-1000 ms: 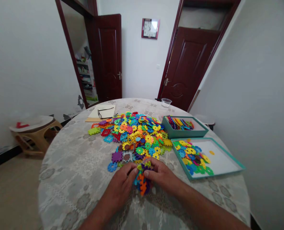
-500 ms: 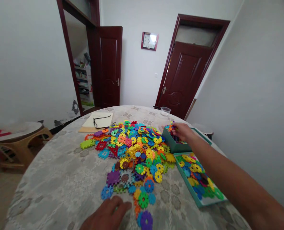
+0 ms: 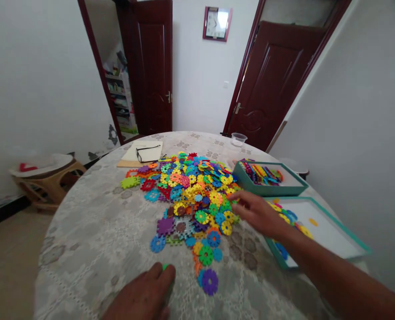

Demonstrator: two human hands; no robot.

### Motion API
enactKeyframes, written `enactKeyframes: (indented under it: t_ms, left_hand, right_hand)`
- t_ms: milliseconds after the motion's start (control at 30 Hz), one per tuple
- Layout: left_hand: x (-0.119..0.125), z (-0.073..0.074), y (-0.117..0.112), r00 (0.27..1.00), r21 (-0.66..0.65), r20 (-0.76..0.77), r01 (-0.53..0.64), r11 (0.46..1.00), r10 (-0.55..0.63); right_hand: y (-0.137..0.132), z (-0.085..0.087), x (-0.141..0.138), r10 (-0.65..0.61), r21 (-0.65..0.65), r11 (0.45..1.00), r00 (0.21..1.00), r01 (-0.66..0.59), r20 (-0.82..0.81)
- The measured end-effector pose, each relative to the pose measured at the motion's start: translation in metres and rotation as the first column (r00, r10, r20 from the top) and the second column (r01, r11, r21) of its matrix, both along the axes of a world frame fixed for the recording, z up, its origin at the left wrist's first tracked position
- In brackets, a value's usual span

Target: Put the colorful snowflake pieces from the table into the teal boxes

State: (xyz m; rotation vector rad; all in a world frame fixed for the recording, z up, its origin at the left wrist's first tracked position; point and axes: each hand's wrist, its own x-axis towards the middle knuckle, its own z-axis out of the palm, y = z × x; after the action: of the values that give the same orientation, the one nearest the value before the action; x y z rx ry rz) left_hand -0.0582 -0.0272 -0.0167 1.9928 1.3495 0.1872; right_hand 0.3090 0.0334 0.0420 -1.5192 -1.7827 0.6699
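A heap of colourful plastic gear-shaped and square building pieces (image 3: 197, 182) covers the middle of the table. My left hand (image 3: 144, 291) is at the near edge, its thumb and fingers pinched, and a sliver of a green disc piece (image 3: 165, 267) shows at the fingertips. At the heap's right edge is my right hand (image 3: 259, 213), fingers stretched out and apart beside yellow and green pieces; nothing shows between them. Beyond it stands a teal box (image 3: 267, 192) holding rows of stacked pieces. My right forearm crosses a box lid (image 3: 337, 231) with loose pieces in its left part.
Black glasses (image 3: 147, 153) lie on a pale notebook (image 3: 130, 155) at the far left of the round table. A clear plastic bowl (image 3: 238, 139) is near the far edge. A wooden stool (image 3: 50, 186) stands left of the table. A purple gear (image 3: 210, 282) lies close in front.
My right hand has come out of the teal box and back to the heap's right edge. My left hand has closed, with green now at its fingertips. The view has tilted down.
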Motion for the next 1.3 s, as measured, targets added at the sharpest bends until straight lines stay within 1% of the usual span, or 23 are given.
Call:
enactKeyframes:
  t_ms: [33, 67, 100, 167, 233, 367, 433, 500, 567, 667, 800, 900, 1033, 1133, 1200, 1233, 1300]
  left_hand:
    - [0.003, 0.005, -0.001, 1.000, 0.009, 0.000, -0.011, 1.000, 0.011]
    - [0.005, 0.009, -0.002, 1.000, 0.004, -0.021, -0.002, 1.000, 0.002]
    - [0.008, 0.013, -0.002, 0.999, 0.012, -0.046, 0.014, 1.000, -0.013]
    - [0.012, 0.019, 0.001, 0.995, 0.044, -0.077, 0.061, 0.997, -0.057]
    - [0.013, 0.023, 0.004, 0.996, 0.058, -0.071, 0.063, 0.996, -0.059]
    - [0.010, 0.024, 0.007, 0.998, 0.050, -0.060, 0.021, 0.999, -0.018]
    - [0.009, 0.021, 0.006, 0.999, 0.107, -0.052, 0.001, 0.994, 0.004]
    - [0.009, 0.017, 0.004, 0.996, 0.176, -0.064, -0.045, 0.983, 0.057]
    - [0.011, 0.014, 0.004, 0.996, 0.207, -0.065, -0.052, 0.977, 0.067]
    - [0.015, 0.014, 0.004, 0.992, 0.212, -0.098, -0.061, 0.975, 0.083]
    - [0.020, 0.017, 0.006, 0.982, 0.220, -0.159, -0.068, 0.973, 0.104]
    - [0.021, 0.018, 0.008, 0.978, 0.220, -0.183, -0.055, 0.974, 0.097]
    - [0.017, 0.016, 0.012, 0.983, 0.212, -0.171, -0.025, 0.977, 0.062]
    - [0.017, 0.016, 0.012, 0.983, 0.218, -0.159, -0.050, 0.975, 0.086]
    - [0.022, 0.018, 0.009, 0.986, 0.210, -0.135, -0.068, 0.975, 0.098]
    - [0.027, 0.019, 0.007, 0.990, 0.201, -0.117, -0.058, 0.978, 0.083]
    - [0.039, 0.019, 0.003, 0.998, 0.179, -0.060, -0.004, 0.984, 0.014]
  right_hand:
    - [-0.024, -0.007, -0.018, 0.107, 0.027, 0.993, 0.988, -0.111, 0.112]
    - [-0.045, -0.013, -0.034, 0.209, 0.015, 0.976, 0.957, -0.217, 0.201]
    - [-0.063, -0.020, -0.048, 0.287, -0.036, 0.957, 0.917, -0.288, 0.278]
    - [-0.086, -0.033, -0.066, 0.361, -0.115, 0.932, 0.858, -0.343, 0.366]
    - [-0.096, -0.043, -0.073, 0.378, -0.153, 0.926, 0.835, -0.345, 0.400]
    - [-0.091, -0.057, -0.070, 0.346, -0.129, 0.938, 0.855, -0.321, 0.387]
    - [-0.087, -0.062, -0.067, 0.300, -0.103, 0.954, 0.882, -0.282, 0.364]
    - [-0.084, -0.066, -0.065, 0.259, -0.074, 0.966, 0.909, -0.248, 0.328]
    - [-0.082, -0.069, -0.063, 0.245, -0.042, 0.969, 0.926, -0.243, 0.287]
    - [-0.079, -0.072, -0.060, 0.248, -0.013, 0.967, 0.930, -0.254, 0.270]
    - [-0.072, -0.077, -0.054, 0.203, 0.003, 0.977, 0.932, -0.214, 0.299]
    - [-0.068, -0.080, -0.053, 0.188, 0.004, 0.980, 0.936, -0.198, 0.298]
    - [-0.067, -0.080, -0.052, 0.183, 0.017, 0.981, 0.944, -0.195, 0.273]
    - [-0.068, -0.079, -0.050, 0.205, 0.024, 0.976, 0.954, -0.216, 0.218]
    - [-0.068, -0.079, -0.049, 0.231, 0.029, 0.971, 0.959, -0.239, 0.161]
    - [-0.068, -0.079, -0.049, 0.245, 0.034, 0.967, 0.960, -0.251, 0.136]
    - [-0.066, -0.080, -0.051, 0.272, 0.046, 0.959, 0.956, -0.279, 0.110]
